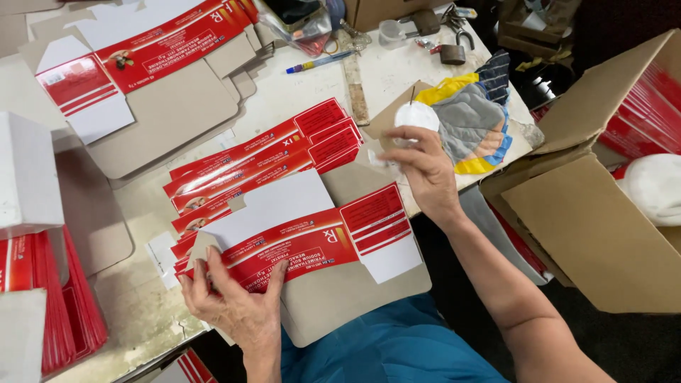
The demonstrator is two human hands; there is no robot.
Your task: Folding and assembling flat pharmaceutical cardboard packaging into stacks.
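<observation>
My left hand (237, 306) presses flat on the near left edge of an unfolded red, white and grey carton blank (319, 245) lying at the table's front edge. My right hand (423, 167) is raised over the table to the right of it, fingers pinched on a small round white object (416, 115) with a thin stem sticking up. A fanned row of folded red cartons (262, 159) lies just behind the blank.
More flat carton blanks (152, 64) lie at the back left. A white box (25, 174) and upright red cartons (53, 312) stand left. A pile of coloured fabric (472, 120), a pen (319, 62) and a padlock (452, 53) sit behind. Open cardboard boxes (603, 220) stand right.
</observation>
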